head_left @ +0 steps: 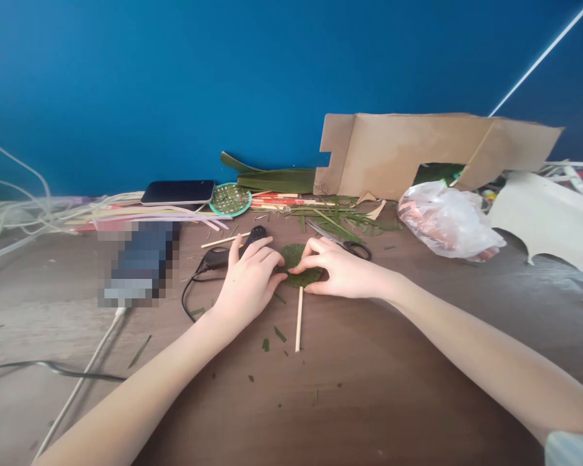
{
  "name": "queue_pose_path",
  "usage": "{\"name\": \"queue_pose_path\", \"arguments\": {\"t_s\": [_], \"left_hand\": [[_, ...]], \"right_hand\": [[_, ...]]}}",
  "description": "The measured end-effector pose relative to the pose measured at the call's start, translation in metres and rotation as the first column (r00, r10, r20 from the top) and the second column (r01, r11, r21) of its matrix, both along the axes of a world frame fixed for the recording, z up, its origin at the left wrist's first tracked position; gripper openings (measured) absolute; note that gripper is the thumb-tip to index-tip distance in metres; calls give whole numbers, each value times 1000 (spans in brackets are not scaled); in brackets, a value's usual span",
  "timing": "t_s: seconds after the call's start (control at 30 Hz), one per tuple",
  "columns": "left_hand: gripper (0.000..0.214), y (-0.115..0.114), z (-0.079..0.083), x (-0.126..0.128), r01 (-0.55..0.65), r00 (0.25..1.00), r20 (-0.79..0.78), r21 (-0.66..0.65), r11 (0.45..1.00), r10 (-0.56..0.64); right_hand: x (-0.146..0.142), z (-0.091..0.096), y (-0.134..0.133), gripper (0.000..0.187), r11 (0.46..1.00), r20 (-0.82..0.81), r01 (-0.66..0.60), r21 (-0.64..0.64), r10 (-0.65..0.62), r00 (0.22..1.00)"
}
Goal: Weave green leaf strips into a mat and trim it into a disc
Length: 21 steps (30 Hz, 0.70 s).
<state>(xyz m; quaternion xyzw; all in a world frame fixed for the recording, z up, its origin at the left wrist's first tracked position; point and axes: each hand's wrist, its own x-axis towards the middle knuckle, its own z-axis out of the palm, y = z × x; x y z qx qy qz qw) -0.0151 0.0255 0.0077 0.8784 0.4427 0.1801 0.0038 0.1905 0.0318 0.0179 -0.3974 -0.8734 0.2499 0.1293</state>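
A round green woven leaf disc (298, 265) lies on the brown table (359, 375), with a thin wooden stick (298, 320) running from under it toward me. My left hand (250, 278) presses its fingertips on the disc's left edge. My right hand (340, 268) holds down the disc's right side, fingers bent and pinched onto it. Both hands meet over the disc.
A black glue gun (228, 254) with its cord lies behind my left hand. Scissors (342, 243), green leaf strips (335, 217), a small woven disc (230, 199), a phone (179, 192), a plastic bag (447, 220), folded cardboard (418, 152) and white paper (548, 217) sit further back.
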Motion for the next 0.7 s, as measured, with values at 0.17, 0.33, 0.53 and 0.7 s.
{"name": "queue_pose_path", "arguments": {"t_s": [0.17, 0.33, 0.53, 0.7], "left_hand": [[18, 3, 4, -2, -14, 999, 28, -48, 999, 16], [18, 6, 7, -6, 22, 1000, 15, -65, 998, -21], [15, 8, 8, -9, 59, 998, -7, -81, 995, -59], [12, 7, 11, -8, 118, 990, -72, -10, 993, -118]], "right_hand": [[0, -1, 0, 29, 1000, -14, -1, -5, 0, 1000], [0, -1, 0, 31, 1000, -9, 2, -11, -2, 1000], [1, 1, 0, 32, 1000, 7, 3, -4, -3, 1000], [1, 0, 0, 31, 1000, -1, -1, 1, 1, 1000]]}}
